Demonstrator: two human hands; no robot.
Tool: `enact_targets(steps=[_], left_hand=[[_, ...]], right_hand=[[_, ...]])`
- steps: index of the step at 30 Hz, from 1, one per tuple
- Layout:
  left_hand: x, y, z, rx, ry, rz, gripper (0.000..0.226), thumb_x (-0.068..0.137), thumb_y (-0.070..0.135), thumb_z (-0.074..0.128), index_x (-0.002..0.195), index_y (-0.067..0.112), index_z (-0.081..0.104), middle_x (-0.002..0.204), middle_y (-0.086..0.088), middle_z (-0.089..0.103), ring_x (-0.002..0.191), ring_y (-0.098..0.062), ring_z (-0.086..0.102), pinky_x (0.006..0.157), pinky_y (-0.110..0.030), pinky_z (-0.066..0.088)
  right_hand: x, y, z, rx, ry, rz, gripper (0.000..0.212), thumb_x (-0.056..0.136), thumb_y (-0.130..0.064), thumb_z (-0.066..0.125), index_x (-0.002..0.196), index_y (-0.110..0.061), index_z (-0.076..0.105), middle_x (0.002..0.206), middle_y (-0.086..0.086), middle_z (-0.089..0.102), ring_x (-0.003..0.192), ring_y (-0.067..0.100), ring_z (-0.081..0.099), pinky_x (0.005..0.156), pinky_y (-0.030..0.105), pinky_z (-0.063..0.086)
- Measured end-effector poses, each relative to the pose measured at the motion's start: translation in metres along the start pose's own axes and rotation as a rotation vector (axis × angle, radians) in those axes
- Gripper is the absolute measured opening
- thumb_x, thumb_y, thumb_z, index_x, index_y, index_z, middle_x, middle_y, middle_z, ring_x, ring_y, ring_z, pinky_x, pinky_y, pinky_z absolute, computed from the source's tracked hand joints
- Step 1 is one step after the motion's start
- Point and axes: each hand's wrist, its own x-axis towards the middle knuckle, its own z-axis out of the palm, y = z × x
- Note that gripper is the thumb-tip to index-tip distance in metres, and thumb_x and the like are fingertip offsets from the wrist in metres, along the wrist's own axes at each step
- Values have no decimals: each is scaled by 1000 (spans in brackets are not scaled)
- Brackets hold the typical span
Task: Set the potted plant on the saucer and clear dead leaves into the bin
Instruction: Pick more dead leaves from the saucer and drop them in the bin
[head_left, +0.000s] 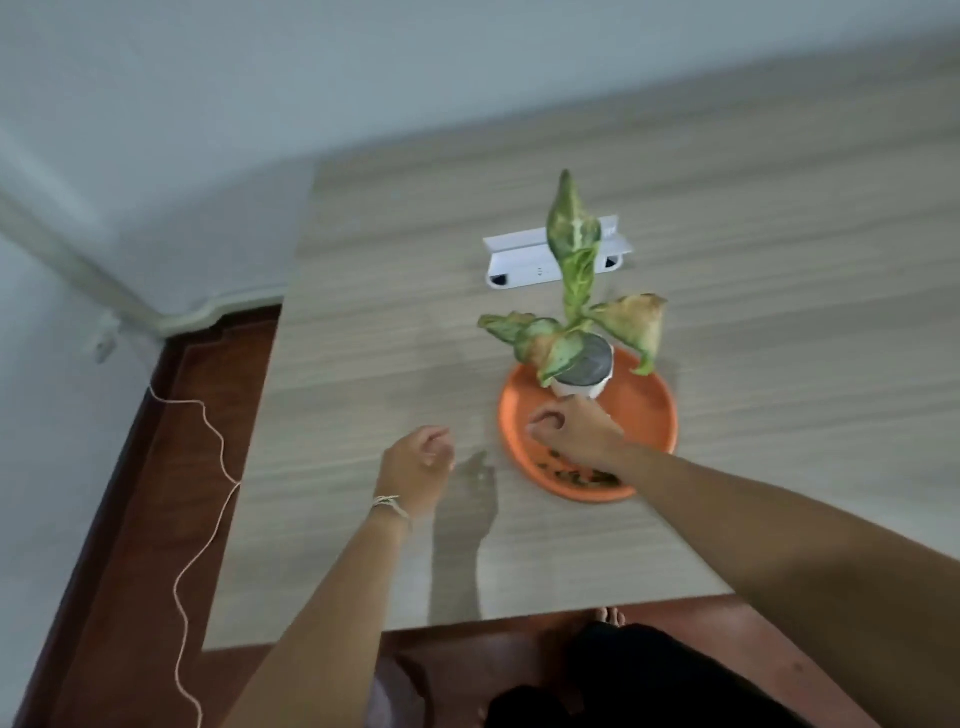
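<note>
A small white pot with a green and yellowed plant stands on the far part of the orange saucer. Brown dead leaf bits lie on the saucer's near rim. My right hand is over the saucer just in front of the pot, fingers curled; whether they pinch a leaf bit I cannot tell. My left hand hovers above the table left of the saucer, fingers loosely bent and holding nothing. No bin is in view.
The wooden table ends at its left edge and its near edge. A white plastic bracket-like object lies behind the plant. A thin cord runs over the dark red floor at the left. A wall stands beyond.
</note>
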Motion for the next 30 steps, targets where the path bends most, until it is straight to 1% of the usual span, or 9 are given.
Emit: enact_targets(steps=[3,5,7,10,12,18,22,25,30], left_hand=[[21,47,51,163,-138,95,34,87,29,59,114,14,73,99,-7,77,88,-19,69,75,-15,42],[31,64,81,237,-258,143,31,88,24,63,118,19,71,101,-3,76,91,-18,69,81,-17,46],[39,74,108,348,-366,173,36,86,29,66,121,25,69,110,-1,73,102,-20,68,92,-27,52],[51,81,140,610,-529,186,58,83,37,69,138,25,54,137,-6,58,126,-26,55,106,-36,45],[57,81,152,749,-605,164,67,81,39,72,141,21,48,143,-10,46,127,-31,52,106,-38,43],[66,78,164,847,-596,223,52,75,28,74,123,17,59,123,-15,56,106,-37,63,92,-44,54],[63,78,171,843,-569,255,27,80,19,60,107,14,65,107,-17,69,99,-41,66,82,-46,57],[61,77,172,820,-545,259,22,84,17,56,102,11,67,104,-18,69,98,-40,64,82,-44,55],[60,71,171,749,-506,231,22,84,8,55,98,10,71,100,-16,73,100,-36,63,86,-41,51]], right_hand=[[10,48,-44,-114,86,133,25,77,-42,73,97,-27,76,83,-7,68,84,15,62,73,27,47],[15,70,-55,-244,15,183,29,75,-43,73,100,-28,74,93,-3,70,92,21,64,75,28,47],[18,85,-56,-382,-89,167,35,73,-43,73,104,-27,72,105,-1,71,102,25,66,82,32,52],[17,93,-48,-516,-209,104,42,75,-42,72,112,-22,69,113,2,68,105,25,65,86,35,55],[16,90,-39,-576,-255,47,44,74,-45,70,111,-21,68,112,3,68,103,27,66,84,39,56],[21,84,-17,-649,-309,-41,36,82,-45,63,104,-17,68,108,10,68,97,33,69,79,40,55],[18,79,-10,-621,-341,-39,23,89,-28,57,99,-13,71,108,12,70,97,33,68,77,37,51],[19,77,-8,-599,-309,-8,20,90,-16,53,100,-10,70,109,14,70,98,34,68,74,35,48],[23,78,-9,-497,-269,48,22,83,-15,59,99,-13,74,104,13,70,95,35,68,77,35,53]])
